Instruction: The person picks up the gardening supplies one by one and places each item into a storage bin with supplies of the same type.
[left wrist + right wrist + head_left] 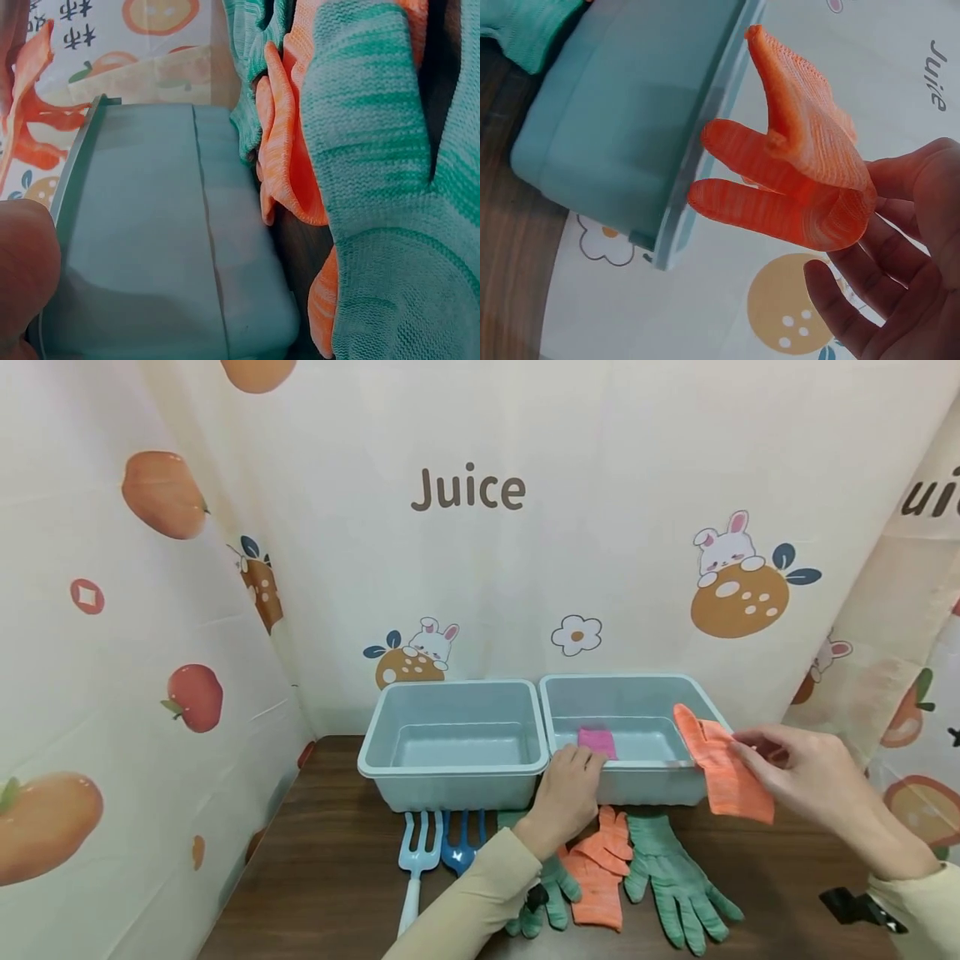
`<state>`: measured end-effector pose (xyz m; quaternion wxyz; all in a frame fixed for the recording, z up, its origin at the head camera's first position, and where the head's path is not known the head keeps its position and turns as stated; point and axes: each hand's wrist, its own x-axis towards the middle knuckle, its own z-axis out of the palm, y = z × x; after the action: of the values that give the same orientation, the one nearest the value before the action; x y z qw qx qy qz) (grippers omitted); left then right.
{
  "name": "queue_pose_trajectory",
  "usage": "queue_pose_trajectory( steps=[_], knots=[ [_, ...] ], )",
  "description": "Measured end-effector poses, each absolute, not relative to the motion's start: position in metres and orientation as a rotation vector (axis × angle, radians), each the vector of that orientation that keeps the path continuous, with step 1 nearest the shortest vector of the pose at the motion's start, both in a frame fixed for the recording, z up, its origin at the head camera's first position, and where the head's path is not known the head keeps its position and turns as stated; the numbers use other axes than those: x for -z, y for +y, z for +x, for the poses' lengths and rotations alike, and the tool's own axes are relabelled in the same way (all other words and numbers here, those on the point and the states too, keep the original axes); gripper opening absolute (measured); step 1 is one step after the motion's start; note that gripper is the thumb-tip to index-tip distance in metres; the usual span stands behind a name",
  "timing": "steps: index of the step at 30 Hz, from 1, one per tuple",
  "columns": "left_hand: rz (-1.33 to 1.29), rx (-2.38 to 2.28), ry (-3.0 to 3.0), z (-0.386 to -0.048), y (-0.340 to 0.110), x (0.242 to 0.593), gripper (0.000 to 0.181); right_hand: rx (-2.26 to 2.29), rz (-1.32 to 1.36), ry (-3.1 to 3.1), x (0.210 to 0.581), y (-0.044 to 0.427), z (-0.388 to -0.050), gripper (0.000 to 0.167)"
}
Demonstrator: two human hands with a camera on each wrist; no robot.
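My right hand (806, 768) pinches an orange knit glove (731, 768) between thumb and fingers, above the front right corner of the right-hand blue-grey bin (660, 785). In the right wrist view the glove's fingers (742, 214) hang toward the bin's rim. With fingers curled over the near rim of that same bin, my left hand (566, 793) holds its front left part. A pink cloth piece (597, 742) lies inside, just past those fingers. On the table before the bin are another orange glove (600, 881) and a green glove (678, 881); a second green glove (557, 885) is partly hidden by my left arm.
A second blue-grey bin (461, 781) stands directly left of the first. In front of it lie a light blue toy fork (420, 852) and a darker blue fork-like tool (459, 852), partly covered by my sleeve. A printed curtain (480, 568) hangs behind the dark wooden table (322, 860).
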<state>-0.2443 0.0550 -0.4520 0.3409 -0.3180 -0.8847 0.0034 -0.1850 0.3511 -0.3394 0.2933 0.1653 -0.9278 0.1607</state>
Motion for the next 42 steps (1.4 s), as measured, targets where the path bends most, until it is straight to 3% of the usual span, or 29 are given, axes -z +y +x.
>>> queue_pose_trajectory(
  steps=[20, 42],
  knots=[
    [-0.840, 0.031, -2.332, -0.245, 0.052, 0.450, 0.033, -0.373, 0.541, -2.516, 0.313, 0.331, -0.216, 0.016],
    [-0.839, 0.039, -2.366, -0.245, 0.055, 0.451, 0.033, -0.426, 0.559, -2.621, 0.314, 0.312, -0.245, 0.017]
  ],
)
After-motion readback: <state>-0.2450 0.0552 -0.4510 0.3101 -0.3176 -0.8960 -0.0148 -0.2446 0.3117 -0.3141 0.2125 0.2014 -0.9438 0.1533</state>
